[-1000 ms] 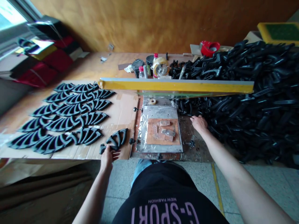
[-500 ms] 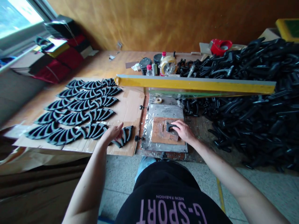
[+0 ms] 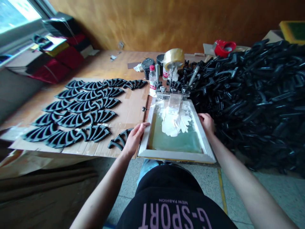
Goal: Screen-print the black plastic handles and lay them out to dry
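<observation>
A screen printing frame (image 3: 176, 155) with grey bars and green mesh lies lowered before me. White ink (image 3: 175, 125) is smeared over the mesh's upper half, and a pale squeegee-like blade (image 3: 175, 101) stands at its top end. My left hand (image 3: 136, 137) is closed on the frame's left bar, while my right hand (image 3: 207, 124) holds the right bar with curled fingers. The base plate and whatever lies on it are hidden underneath. Beside my left hand, black curved lever-like parts (image 3: 118, 140) rest on cardboard (image 3: 130, 111).
Rows of black parts (image 3: 88, 117) cover the cardboard at left. A large heap of black parts (image 3: 250, 105) fills the right side. Behind the frame stand a red-capped bottle (image 3: 152, 78), a dark tub (image 3: 148, 65) and a tape roll (image 3: 173, 58); a red tape dispenser (image 3: 225, 48) sits farther right.
The screen frame has swung down from its raised position over the base plate. My right hand has left the black part there, and my left hand has moved right from the cardboard to the frame.
</observation>
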### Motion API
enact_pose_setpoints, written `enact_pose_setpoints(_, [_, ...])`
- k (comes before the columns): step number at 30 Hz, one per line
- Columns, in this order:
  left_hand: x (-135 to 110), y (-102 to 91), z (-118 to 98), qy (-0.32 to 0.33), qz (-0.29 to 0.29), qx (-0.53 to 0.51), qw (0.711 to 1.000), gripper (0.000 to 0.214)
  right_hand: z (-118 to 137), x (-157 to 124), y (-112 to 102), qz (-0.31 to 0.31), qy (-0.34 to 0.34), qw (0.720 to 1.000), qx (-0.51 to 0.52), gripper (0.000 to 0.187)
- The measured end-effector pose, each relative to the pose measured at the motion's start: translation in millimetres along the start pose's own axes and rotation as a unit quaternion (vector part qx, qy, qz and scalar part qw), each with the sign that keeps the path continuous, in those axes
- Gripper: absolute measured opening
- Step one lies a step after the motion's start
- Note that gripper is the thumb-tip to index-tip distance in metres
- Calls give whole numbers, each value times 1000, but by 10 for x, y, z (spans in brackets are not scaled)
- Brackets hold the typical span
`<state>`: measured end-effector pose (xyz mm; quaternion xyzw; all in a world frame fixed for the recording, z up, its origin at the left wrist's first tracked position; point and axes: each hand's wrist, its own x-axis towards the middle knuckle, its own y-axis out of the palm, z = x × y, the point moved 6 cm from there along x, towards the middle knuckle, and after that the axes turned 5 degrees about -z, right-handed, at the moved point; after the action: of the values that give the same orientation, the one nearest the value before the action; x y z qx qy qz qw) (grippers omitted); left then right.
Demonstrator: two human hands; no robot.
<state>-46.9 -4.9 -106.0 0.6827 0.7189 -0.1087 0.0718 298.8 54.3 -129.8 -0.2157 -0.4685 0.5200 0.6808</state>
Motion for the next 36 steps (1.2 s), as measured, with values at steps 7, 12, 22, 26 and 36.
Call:
enact_pose_setpoints(7, [110,75,954,-61,0,58,996,80,974,525,378,85,-145,982,-92,39])
enact_pose_setpoints(12, [128,68,946,-75,-4,63,995,79,1212,-41,512,210,-259,940,-79,13])
enact_pose_setpoints(22, [110,62,947,-77,-8,60,995,79,1238,-355,284,196,-317,928,1,22])
enact_pose_setpoints(26, [93,60,924,-78,-6,41,996,80,1306,-518,306,217,-353,910,10,21])
enact_pose_setpoints(36, [-46,-33,-161,-23,-18,8,1000,62,828,1076,-213,1,-82,996,-44,47])
